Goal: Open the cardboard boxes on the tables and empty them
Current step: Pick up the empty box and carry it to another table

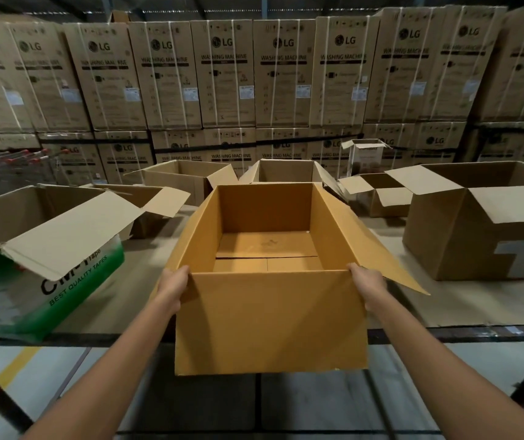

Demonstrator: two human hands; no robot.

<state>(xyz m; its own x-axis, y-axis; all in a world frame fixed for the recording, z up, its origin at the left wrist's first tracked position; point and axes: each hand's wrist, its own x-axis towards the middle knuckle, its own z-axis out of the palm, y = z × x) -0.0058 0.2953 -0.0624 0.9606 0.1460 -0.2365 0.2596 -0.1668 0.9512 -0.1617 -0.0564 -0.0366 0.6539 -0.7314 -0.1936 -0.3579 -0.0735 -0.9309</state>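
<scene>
left grip point(171, 285) + right grip point(367, 285) clasp empty box point(270, 319) | tape carton point(48, 249) left | open carton point(464, 230) right

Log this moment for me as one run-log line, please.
left hand: grips cardboard box near-left corner | right hand: grips near-right corner | flaps: open | contents: none visible

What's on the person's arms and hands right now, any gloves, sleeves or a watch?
Nothing worn shows. Both forearms are bare down to the frame's bottom edge, no sleeve or cuff in view. The left hand and right hand are ungloved; neither wrist carries a watch or band. Fingertips are hidden behind the open orange-brown cardboard box, so rings cannot be ruled out.
</scene>
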